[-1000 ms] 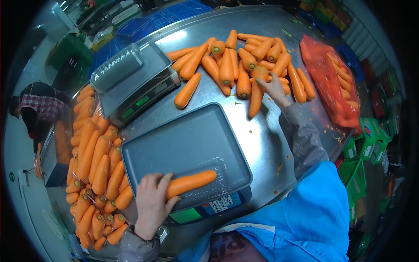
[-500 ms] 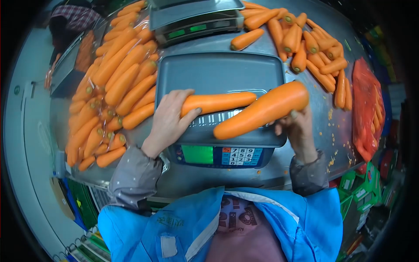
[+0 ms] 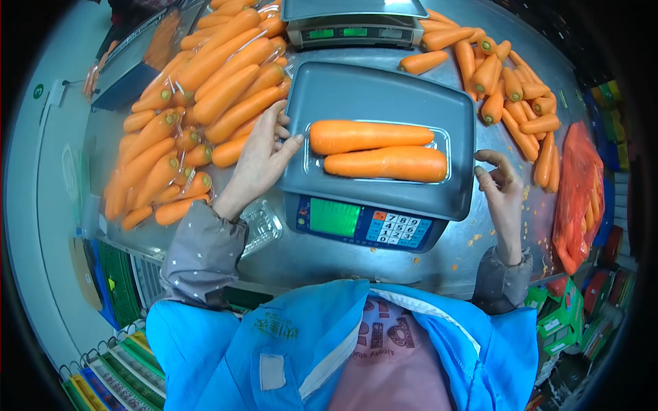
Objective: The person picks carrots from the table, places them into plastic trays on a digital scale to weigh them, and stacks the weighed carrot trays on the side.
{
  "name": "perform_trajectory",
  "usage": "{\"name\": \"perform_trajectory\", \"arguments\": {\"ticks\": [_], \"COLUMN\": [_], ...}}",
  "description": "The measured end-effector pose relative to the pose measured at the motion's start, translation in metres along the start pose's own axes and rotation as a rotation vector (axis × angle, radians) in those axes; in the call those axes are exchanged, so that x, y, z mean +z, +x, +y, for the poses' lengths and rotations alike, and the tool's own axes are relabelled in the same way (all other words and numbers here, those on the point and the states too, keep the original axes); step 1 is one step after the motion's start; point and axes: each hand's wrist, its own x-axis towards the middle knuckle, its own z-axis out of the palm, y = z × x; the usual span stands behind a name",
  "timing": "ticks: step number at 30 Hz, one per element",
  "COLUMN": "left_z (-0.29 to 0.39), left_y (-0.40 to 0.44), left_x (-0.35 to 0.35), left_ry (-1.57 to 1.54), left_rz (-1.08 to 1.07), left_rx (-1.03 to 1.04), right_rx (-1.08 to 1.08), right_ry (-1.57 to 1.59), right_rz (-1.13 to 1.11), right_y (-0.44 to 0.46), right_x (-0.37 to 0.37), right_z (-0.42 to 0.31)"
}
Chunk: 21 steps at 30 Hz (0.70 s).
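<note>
The left hand (image 3: 262,156) was bare and held nothing; its thumb and fingers were apart, with the thumb at the left edge of a wide, grey, rectangular weighing pan (image 3: 384,85). The right hand (image 3: 504,194) was equally without any object. Its fingers were half bent, with a small gap between thumb and forefinger, just beside the right edge of the pan; whether it touched this edge, I could not tell.

Between the 2 hands, 2 thick orange carrots (image 3: 387,164) lay side by side in a shallow clear plastic tray (image 3: 314,166), which rested upon the pan. Between the 2 wrists was the dark blue scale body (image 3: 367,244) with a lit green display (image 3: 334,217).

To the left of the left hand lay a large heap of carrots in clear film (image 3: 223,96). Close to the left wrist, on its right side, was a clear ribbed plastic container (image 3: 262,227). Ahead of the right hand, loose carrots (image 3: 513,82) were piled on the silver metal worktop (image 3: 384,266); to its right was a red net bag (image 3: 577,205).
</note>
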Motion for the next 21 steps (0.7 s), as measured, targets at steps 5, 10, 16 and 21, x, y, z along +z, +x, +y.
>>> {"name": "perform_trajectory", "arguments": {"ticks": [5,10,16,21], "left_z": [-0.005,-0.003,-0.009,-0.016], "left_y": [-0.005,-0.008,-0.014,-0.014], "left_x": [0.013,0.038,0.033,0.020], "left_ry": [-0.171,-0.225,-0.588,-1.256], "left_rz": [-0.382,-0.175,-0.226,-0.197], "left_rx": [-0.336,-0.296,-0.396,-0.435], "right_rx": [0.010,0.060,0.027,-0.015], "right_ry": [0.038,0.115,0.210,0.394], "right_rz": [-0.086,-0.129,-0.125,-0.011], "right_y": [0.007,0.013,0.015,0.024], "right_x": [0.020,0.048,0.052,0.057], "right_z": [0.004,0.019,0.011,-0.023]}}
